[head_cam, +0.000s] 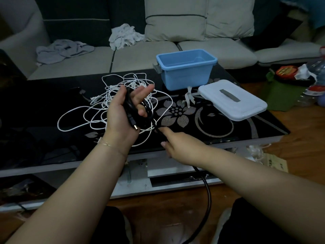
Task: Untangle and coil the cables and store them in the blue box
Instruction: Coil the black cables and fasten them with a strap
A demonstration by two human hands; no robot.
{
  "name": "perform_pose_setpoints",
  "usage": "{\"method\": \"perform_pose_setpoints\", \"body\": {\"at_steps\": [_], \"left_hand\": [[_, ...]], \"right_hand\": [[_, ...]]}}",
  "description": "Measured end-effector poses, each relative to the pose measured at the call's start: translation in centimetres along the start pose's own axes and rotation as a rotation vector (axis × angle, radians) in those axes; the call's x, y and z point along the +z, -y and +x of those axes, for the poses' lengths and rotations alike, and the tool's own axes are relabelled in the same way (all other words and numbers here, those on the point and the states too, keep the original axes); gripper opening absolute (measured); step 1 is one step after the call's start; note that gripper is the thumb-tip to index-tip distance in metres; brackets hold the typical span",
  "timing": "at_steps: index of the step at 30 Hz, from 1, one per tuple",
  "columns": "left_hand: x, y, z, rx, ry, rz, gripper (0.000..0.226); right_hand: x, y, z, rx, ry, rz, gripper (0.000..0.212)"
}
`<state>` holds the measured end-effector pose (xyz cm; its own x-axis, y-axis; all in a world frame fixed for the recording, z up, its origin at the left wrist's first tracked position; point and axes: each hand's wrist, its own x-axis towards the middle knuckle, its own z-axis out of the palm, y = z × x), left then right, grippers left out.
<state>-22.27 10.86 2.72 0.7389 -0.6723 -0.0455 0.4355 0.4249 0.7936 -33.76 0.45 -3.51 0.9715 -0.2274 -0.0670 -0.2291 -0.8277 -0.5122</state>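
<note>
Black cable (131,110) looped in left hand (123,111), fingers loosely curled round it, plug end pointing toward viewer; run pinched by right hand (177,147), trailing down off table edge (228,143).

Black cable (207,196) — cut off btm edge

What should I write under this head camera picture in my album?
Left hand coils black cable, right hand feeds it.

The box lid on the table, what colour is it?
The lid is white with a grey handle, seen in the head view.
</note>
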Motion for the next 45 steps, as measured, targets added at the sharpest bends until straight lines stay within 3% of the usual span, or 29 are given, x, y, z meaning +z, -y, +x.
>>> {"method": "perform_pose_setpoints", "body": {"at_steps": [7, 10, 13, 17, 21, 24, 28, 33, 37, 39, 42, 45], "left_hand": [[0.4, 1.4, -0.6, 0.158, 0.032, 0.284, 0.044], [1.0, 2.4, -1.4, 0.307, 0.092, 0.546, 0.045], [1.1, 3.9, -2.0, 0.504, 0.175, 0.841, 0.049], [0.1, 4.4, -1.1, 0.756, 0.106, 1.356, 0.076], [-0.6, 3.4, 0.0, 0.769, -0.059, 1.648, 0.078], [-1.1, 3.2, 0.2, 0.873, 0.01, 1.835, 0.056], [-1.4, 2.8, 0.4, 0.607, 0.098, 1.987, 0.043], [-2.3, 2.5, 0.7, 0.285, 0.262, 1.89, 0.052], [-2.4, 2.5, -0.2, -0.14, 0.488, 1.395, 0.064], [-2.0, 2.7, -0.8, -0.241, 0.58, 1.172, 0.076], [-1.5, 2.8, -1.4, -0.278, 0.691, 0.945, 0.098], [-1.5, 2.6, -1.3, -0.279, 0.829, 0.737, 0.084]], "right_hand": [[-0.6, 0.8, -0.3, 0.062, 0.052, -0.009, 0.054], [-0.4, 1.0, -0.1, 0.152, 0.174, 0.288, 0.06], [-0.3, 0.9, -0.2, 0.213, 0.316, 0.682, 0.053], [0.1, 0.7, -0.6, 0.219, 0.355, 0.83, 0.04], [0.3, 0.4, -0.8, 0.2, 0.309, 0.601, 0.033], [-0.4, 0.0, -0.6, 0.086, 0.11, 0.26, 0.034], [-1.7, -0.8, -1.0, -0.055, -0.053, -0.178, 0.029], [-2.2, -1.2, -1.3, -0.359, -0.304, -0.435, 0.029], [-3.1, -1.2, -1.1, -0.408, -0.593, -0.482, 0.05], [-3.6, -1.4, -1.0, -0.411, -0.665, -0.458, 0.057], [-4.4, -1.3, -1.2, -0.338, -0.619, -0.31, 0.064], [-4.9, -1.3, -1.2, -0.256, -0.465, -0.131, 0.073]]}}
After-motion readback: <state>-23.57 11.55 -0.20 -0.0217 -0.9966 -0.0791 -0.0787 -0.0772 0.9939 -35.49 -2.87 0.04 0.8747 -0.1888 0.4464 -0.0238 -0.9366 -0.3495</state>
